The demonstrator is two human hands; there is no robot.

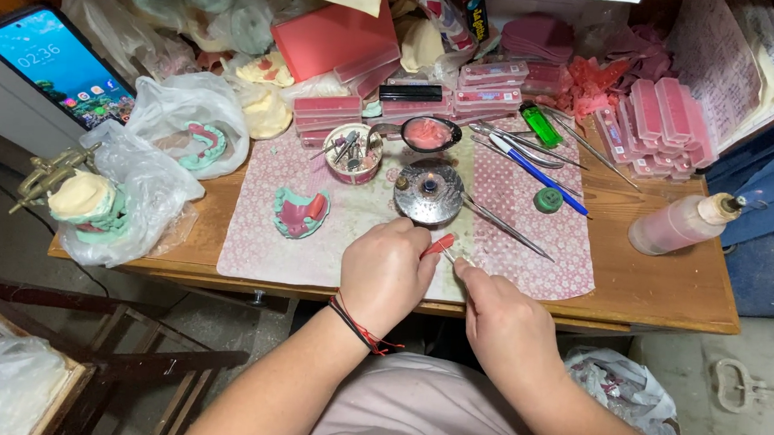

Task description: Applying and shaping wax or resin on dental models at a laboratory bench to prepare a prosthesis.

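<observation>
My left hand (pixel 385 271) is closed around a small red piece of wax (pixel 440 244) just above the table's front edge. My right hand (pixel 502 314) grips a thin metal instrument (pixel 453 256) whose tip meets the red piece. Right behind them sits a round metal burner (pixel 429 191) with a small flame. A green dental model with pink wax (pixel 298 210) lies to the left on the patterned cloth (pixel 528 253).
A small bowl of tools (pixel 352 151), a dish of pink wax (pixel 429 132), metal instruments (pixel 505 225), a blue pen (pixel 537 175), a green lighter (pixel 541 124) and stacked pink wax sheets (pixel 661 122) crowd the back. Bottle (pixel 680 223) right; bagged models (pixel 115 196) and phone (pixel 61 63) left.
</observation>
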